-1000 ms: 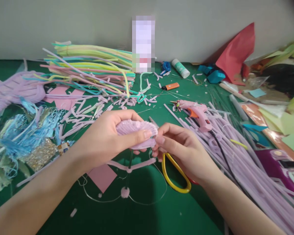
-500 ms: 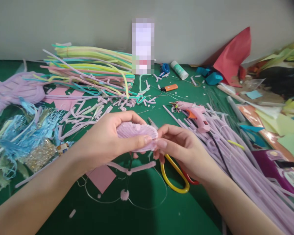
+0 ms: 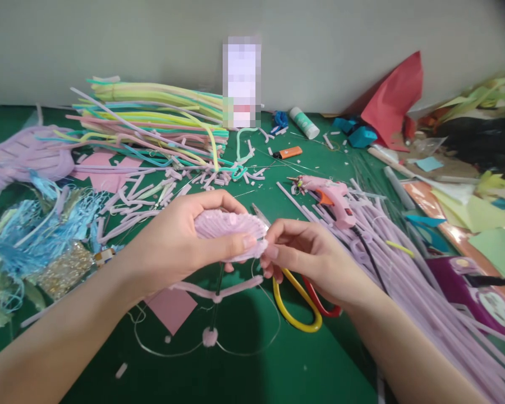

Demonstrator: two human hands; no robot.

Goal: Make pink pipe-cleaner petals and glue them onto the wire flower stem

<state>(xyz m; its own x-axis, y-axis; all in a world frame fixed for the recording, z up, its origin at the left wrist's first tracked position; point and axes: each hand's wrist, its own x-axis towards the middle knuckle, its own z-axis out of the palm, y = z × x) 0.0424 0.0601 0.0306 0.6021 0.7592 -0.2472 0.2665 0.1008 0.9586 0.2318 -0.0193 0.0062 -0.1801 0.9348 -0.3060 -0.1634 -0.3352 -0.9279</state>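
My left hand is closed around a fuzzy lilac pipe-cleaner piece, ribbed and oval, its thumb lying across the near side. At the piece's right end, the fingertips of my right hand pinch its edge; whether a thin wire is also between them is too small to tell. Below the piece hangs a dark thin stem with a lilac crossbar and a lilac knob at its lower end. A thin looped wire curves out on both sides of the knob. Scissors with yellow and red handles lie partly under my right hand.
A pink glue gun lies right of centre, beside long lilac pipe cleaners. Coloured pipe cleaners are stacked at the back left. An orange lighter, a glue stick and blue tassels also lie on the green table.
The whole view has shifted slightly, moving objects a little left in the picture. My right fingertips have moved slightly at the piece's right end; both hands keep their hold.
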